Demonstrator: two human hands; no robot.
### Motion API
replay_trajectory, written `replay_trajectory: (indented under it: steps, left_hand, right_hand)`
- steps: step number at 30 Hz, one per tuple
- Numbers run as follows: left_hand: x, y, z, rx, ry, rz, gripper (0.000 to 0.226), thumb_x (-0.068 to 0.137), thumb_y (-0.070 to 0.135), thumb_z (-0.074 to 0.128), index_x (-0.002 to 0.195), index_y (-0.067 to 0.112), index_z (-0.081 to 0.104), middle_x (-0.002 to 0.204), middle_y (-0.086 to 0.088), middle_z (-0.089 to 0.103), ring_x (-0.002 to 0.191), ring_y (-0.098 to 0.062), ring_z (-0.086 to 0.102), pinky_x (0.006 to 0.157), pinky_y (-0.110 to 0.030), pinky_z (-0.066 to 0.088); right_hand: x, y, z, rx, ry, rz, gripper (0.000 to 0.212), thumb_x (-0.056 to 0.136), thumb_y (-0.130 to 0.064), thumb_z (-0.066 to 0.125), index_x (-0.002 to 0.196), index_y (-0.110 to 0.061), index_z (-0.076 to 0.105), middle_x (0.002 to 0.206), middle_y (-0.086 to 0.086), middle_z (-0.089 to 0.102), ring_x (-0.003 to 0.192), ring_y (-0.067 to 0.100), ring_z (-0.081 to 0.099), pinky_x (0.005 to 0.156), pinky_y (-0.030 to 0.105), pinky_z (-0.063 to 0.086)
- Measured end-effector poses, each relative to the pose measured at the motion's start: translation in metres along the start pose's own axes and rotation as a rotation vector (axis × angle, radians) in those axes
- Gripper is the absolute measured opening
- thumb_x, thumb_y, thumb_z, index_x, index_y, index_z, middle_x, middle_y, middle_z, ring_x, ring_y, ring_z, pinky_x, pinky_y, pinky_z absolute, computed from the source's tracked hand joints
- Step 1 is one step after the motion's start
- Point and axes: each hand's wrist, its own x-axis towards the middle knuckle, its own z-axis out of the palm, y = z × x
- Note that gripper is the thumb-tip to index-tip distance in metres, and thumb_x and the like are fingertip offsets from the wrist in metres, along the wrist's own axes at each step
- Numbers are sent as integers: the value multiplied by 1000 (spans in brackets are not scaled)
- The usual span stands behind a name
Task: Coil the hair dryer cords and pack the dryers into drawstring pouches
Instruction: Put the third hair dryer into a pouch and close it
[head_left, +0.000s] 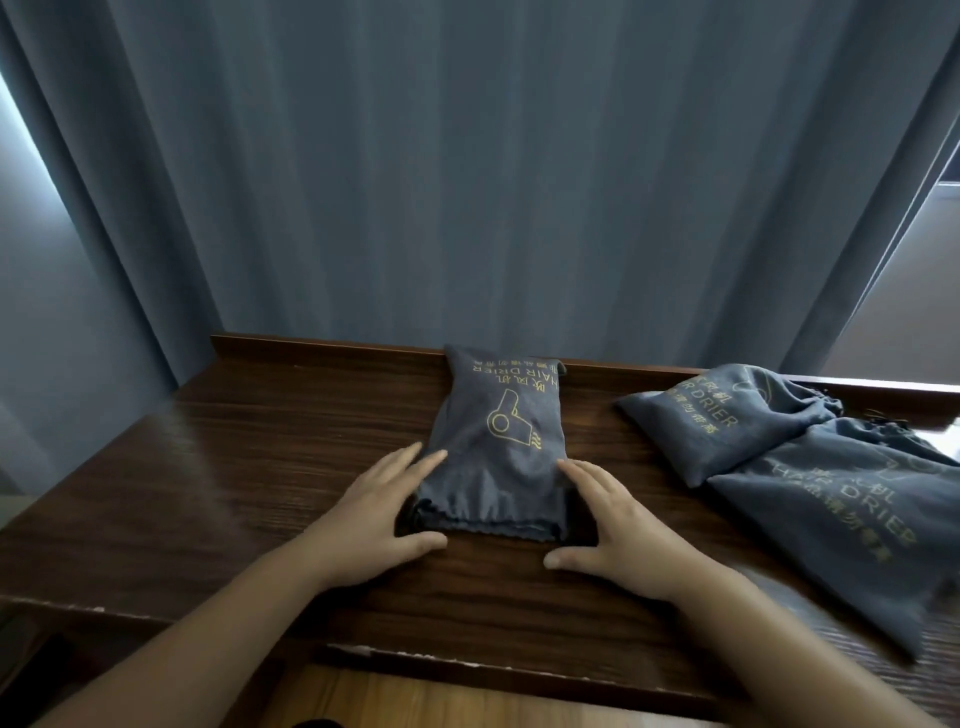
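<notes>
A grey drawstring pouch (498, 431) printed with a yellow hair-dryer symbol and "HAIR DRIER" lies in the middle of the dark wooden table (260, 467), its gathered mouth toward me. It looks filled, but I cannot see inside. My left hand (382, 514) rests flat against the pouch's left side near the mouth, fingers straight. My right hand (608, 519) lies flat against its right side, thumb spread on the wood. Neither hand grips anything. No hair dryer or cord shows.
Two more grey pouches lie at the right: one (727, 421) by the back rail, a larger one (852, 530) reaching toward the front edge. Grey curtains (467, 182) hang behind the table. The table's front edge runs just below my wrists.
</notes>
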Motion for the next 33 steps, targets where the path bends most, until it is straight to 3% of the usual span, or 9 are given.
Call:
replay_trajectory:
  steps: [2,4,7,16,18,21,23,29,33]
  left_hand:
    - [-14,-9,2,46,85,-51,79,85,63,63,152,39,30,151,22,25,147,-2,14,120,-27,18]
    - [-21,-14,5,68,214,-75,54,88,55,66,134,31,55,132,21,46,133,-2,35,107,-18,30]
    - [-23,-14,4,117,292,-69,23,91,44,68,108,29,70,102,20,56,107,-3,46,93,-21,39]
    - [-50,-34,-24,208,288,-150,7,97,35,61,90,39,62,89,19,59,95,-3,51,80,-22,42]
    - [-51,-38,-23,235,247,-190,8,96,38,60,104,37,62,104,17,59,109,-8,53,92,-28,45]
    - [-43,-24,-11,161,223,-139,53,92,45,63,141,28,50,135,14,50,135,-12,40,112,-34,36]
    - [-32,-11,-3,160,246,-101,62,92,52,63,145,26,47,138,13,48,137,-12,37,114,-33,32]
    - [-18,-5,2,267,317,1,22,92,40,68,101,21,76,100,11,66,102,-13,56,95,-31,43]
    - [-35,-27,-6,293,351,80,38,92,56,52,89,27,77,91,18,69,98,-7,57,93,-32,42]
  right_hand:
    - [-13,7,2,-59,88,38,103,65,-82,66,149,-29,38,150,-12,34,144,4,26,119,27,28]
    - [-20,9,7,-93,210,40,61,72,-68,73,121,-35,58,127,-18,46,126,1,37,107,21,35]
    - [-23,6,12,-83,281,-31,21,80,-51,76,84,-39,60,100,-24,52,107,-3,44,96,22,41]
    - [-41,35,-21,-282,245,31,13,94,-41,63,86,-34,55,95,-16,53,105,7,48,90,18,35]
    - [-44,37,-23,-272,232,37,14,91,-45,64,86,-36,55,96,-18,52,105,8,49,91,20,38]
    - [-39,19,-13,-180,229,-20,25,85,-55,67,100,-36,60,105,-20,52,109,2,45,97,22,39]
    - [-29,3,-1,-182,228,-63,38,82,-60,70,107,-32,64,111,-17,52,113,1,40,101,21,37]
    - [-19,-7,13,-210,243,-124,15,91,-40,69,83,-32,59,96,-17,53,104,6,49,96,22,43]
    - [-26,16,3,-334,264,-163,15,93,-33,67,83,-27,57,90,-9,56,94,17,57,88,32,50]
